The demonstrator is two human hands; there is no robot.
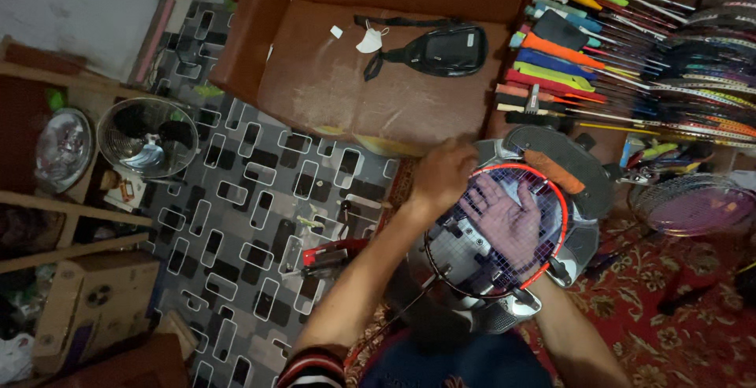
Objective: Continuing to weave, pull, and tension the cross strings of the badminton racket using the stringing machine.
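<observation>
Mid-stringing, I'd say: red racket (pixel 504 234) clamped on the machine (pixel 504 309), center-right of frame. Left hand (pixel 442 174) grips its rim; right hand (pixel 508 219) lies flat under the strings, fingers spread. Next weave needs careful threading, probably.

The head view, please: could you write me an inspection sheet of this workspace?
Surface: stringing machine clamps the racket; red patterned carpet beneath.
Job's things: red-framed racket, partly strung.
Clutter: black pouch and white mask on the brown seat; red tool on the floor.
Grippers: left hand grips the frame's rim; right hand lies open-palmed under the strings.
Cables: loose string trails from the racket's near end.
Surroundings: row of rackets upper right, fan, cardboard box.
</observation>
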